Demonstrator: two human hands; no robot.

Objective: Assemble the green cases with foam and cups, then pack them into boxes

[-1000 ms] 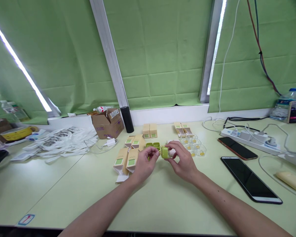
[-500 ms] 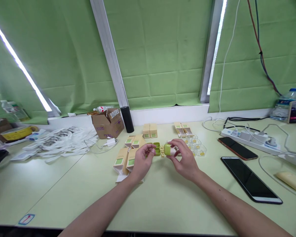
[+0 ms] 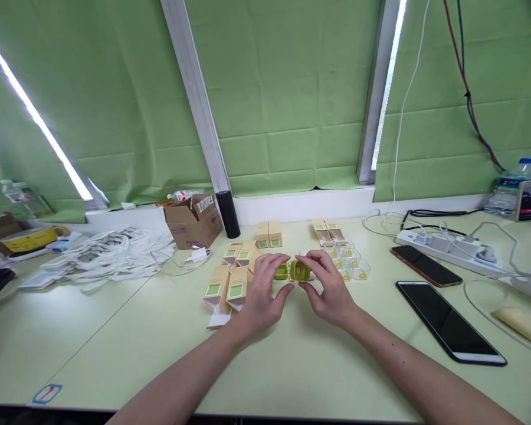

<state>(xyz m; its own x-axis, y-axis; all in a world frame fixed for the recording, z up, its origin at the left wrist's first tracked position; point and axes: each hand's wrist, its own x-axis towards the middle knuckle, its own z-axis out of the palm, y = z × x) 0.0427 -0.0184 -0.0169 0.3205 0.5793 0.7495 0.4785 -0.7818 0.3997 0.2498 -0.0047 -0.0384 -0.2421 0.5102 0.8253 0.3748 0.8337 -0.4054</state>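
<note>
My right hand (image 3: 330, 288) holds a small green plastic case (image 3: 300, 271) between thumb and fingertips, its hollow side facing me. My left hand (image 3: 265, 293) is close beside it, fingers curved and thumb apart in a C shape; whether its fingertips touch the case's edge is unclear. Other green cases (image 3: 282, 272) show behind the gap of my left hand, partly covered by it. Small tan cartons with green squares (image 3: 216, 287) stand to the left of my left hand. A clear plastic tray with yellow pieces (image 3: 360, 270) lies beyond my right hand.
More tan cartons (image 3: 269, 234) stand farther back. At the right are two phones, the nearer a large black one (image 3: 451, 321), and a power strip (image 3: 451, 251) with cables. A brown cardboard box (image 3: 193, 221), black cylinder (image 3: 228, 214) and white straps (image 3: 110, 257) lie leftward.
My left hand has moved slightly right and opened from a pinch, thumb and fingers now apart. The case in my right hand has turned, so its hollow side now faces me.
</note>
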